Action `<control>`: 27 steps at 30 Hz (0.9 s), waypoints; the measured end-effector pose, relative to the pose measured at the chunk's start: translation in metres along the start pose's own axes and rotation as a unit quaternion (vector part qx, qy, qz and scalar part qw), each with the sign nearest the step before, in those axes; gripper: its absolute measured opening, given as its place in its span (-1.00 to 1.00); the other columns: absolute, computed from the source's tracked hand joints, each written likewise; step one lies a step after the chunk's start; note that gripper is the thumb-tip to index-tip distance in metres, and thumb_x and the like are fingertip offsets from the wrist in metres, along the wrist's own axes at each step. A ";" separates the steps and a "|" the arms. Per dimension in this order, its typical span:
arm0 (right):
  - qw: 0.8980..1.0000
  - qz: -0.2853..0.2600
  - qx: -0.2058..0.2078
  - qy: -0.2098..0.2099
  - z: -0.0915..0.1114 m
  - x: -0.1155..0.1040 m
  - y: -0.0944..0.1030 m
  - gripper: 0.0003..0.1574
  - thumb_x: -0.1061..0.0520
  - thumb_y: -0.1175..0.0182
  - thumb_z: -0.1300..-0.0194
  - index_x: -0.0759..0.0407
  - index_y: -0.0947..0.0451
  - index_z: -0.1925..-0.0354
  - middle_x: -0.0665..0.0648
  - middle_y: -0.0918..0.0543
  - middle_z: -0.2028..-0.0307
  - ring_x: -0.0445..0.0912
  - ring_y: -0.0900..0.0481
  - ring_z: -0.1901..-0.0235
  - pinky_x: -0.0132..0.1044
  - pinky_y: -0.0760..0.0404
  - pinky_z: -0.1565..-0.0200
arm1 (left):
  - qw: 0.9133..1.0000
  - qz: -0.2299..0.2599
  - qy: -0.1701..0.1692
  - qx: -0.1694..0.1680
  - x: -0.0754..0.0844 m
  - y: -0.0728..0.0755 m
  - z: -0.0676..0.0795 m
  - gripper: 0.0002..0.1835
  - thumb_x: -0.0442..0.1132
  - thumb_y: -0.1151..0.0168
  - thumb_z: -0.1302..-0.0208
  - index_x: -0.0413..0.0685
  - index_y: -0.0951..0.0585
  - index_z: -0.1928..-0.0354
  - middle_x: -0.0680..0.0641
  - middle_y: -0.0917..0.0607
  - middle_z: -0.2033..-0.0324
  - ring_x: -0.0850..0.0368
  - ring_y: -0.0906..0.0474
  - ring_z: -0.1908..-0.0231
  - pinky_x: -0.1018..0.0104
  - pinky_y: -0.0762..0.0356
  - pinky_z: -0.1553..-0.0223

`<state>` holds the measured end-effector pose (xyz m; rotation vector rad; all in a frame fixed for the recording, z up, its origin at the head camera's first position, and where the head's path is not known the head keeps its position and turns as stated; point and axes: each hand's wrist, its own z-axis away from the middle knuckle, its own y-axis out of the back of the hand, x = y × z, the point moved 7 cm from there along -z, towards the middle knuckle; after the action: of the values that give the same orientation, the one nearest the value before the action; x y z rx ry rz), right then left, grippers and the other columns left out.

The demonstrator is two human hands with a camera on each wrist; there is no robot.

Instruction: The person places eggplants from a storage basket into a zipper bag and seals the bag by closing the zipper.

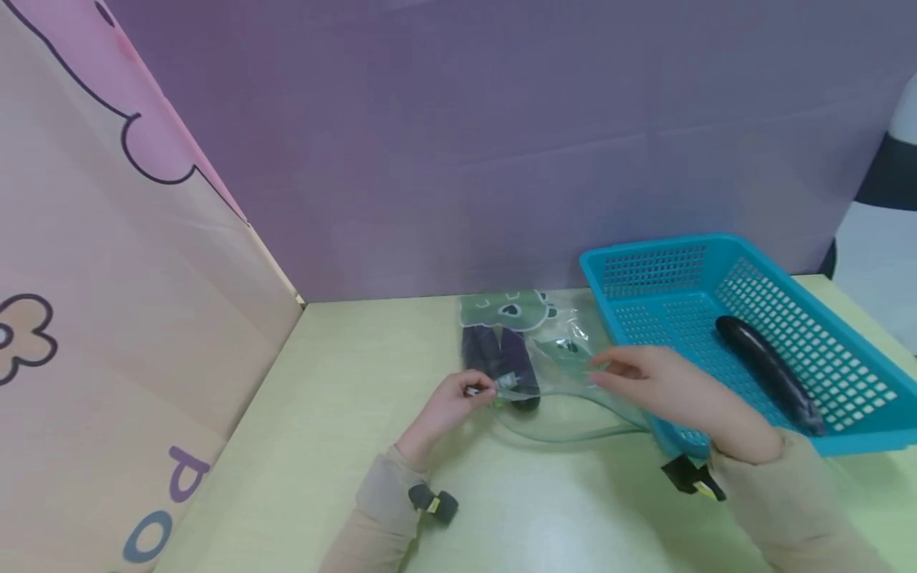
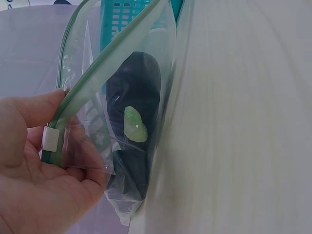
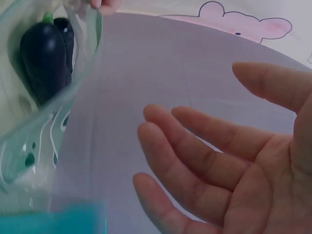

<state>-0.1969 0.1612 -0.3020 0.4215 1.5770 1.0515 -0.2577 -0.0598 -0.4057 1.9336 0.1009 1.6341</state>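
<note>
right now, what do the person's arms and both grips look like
The left sleeve and right sleeve are long and beige. A small black piece with a yellow mark sits at each wrist. The left grip and right grip are bare, no gloves showing.

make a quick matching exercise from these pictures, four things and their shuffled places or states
1. Bare left hand
2. Bare right hand
3. Blue perforated plastic basket
4. Small white plastic slider

A. Contains one long, dark purple eggplant
B. Pinches the clear plastic bag at its edge
C. Sits on the bag's green zip strip
D. Holds nothing

Pairs: 1-B, 2-D, 3-A, 4-C
</note>
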 end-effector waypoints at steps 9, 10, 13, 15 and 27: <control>1.000 0.022 -0.007 -0.008 0.002 0.004 0.022 -0.43 -0.17 0.02 -0.36 0.19 -0.45 -0.12 0.07 -0.66 0.13 -0.10 -0.58 0.18 -0.22 -0.57 0.27 | 1.000 0.001 0.000 0.000 -0.001 -0.001 0.000 -0.86 -0.33 -0.16 -0.21 -0.25 -0.62 0.25 -0.20 -0.65 0.27 0.28 -0.45 0.36 0.44 -0.47 0.28; 1.000 0.021 -0.010 -0.009 0.002 0.005 0.024 -0.43 -0.17 0.03 -0.36 0.19 -0.44 -0.12 0.08 -0.66 0.12 -0.10 -0.57 0.18 -0.22 -0.56 0.27 | 1.000 0.002 0.000 0.000 -0.001 -0.001 0.000 -0.86 -0.33 -0.16 -0.21 -0.25 -0.62 0.24 -0.20 -0.65 0.27 0.28 -0.45 0.36 0.44 -0.47 0.29; 1.000 0.014 -0.019 -0.016 0.001 0.010 0.030 -0.40 -0.18 0.05 -0.37 0.21 -0.41 -0.15 0.09 -0.66 0.10 -0.08 -0.59 0.16 -0.17 -0.58 0.23 | 1.000 0.001 0.000 0.002 -0.001 0.000 0.000 -0.86 -0.33 -0.16 -0.21 -0.25 -0.62 0.25 -0.20 -0.65 0.28 0.27 -0.44 0.37 0.44 -0.47 0.30; 1.000 0.006 -0.024 -0.020 0.000 0.015 0.033 -0.38 -0.17 0.07 -0.38 0.24 -0.38 -0.17 0.12 -0.66 0.09 -0.06 -0.60 0.14 -0.10 -0.59 0.18 | 1.000 0.000 -0.001 0.003 -0.001 -0.001 -0.001 -0.86 -0.33 -0.17 -0.21 -0.24 -0.62 0.25 -0.20 -0.65 0.28 0.27 -0.44 0.37 0.44 -0.46 0.30; 0.992 -0.104 0.000 -0.069 -0.009 0.057 0.063 -0.40 -0.08 0.13 -0.44 0.37 -0.34 -0.15 0.04 -0.63 0.22 -0.33 -0.57 0.28 -0.42 -0.60 0.16 | 1.000 -0.006 0.000 0.002 -0.001 0.000 -0.001 -0.86 -0.32 -0.17 -0.21 -0.23 -0.62 0.24 -0.19 -0.66 0.27 0.27 -0.45 0.36 0.45 -0.47 0.29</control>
<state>-0.2388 0.2339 -0.2862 0.3153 1.4622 0.8455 -0.2587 -0.0596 -0.4064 1.9328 0.1139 1.6270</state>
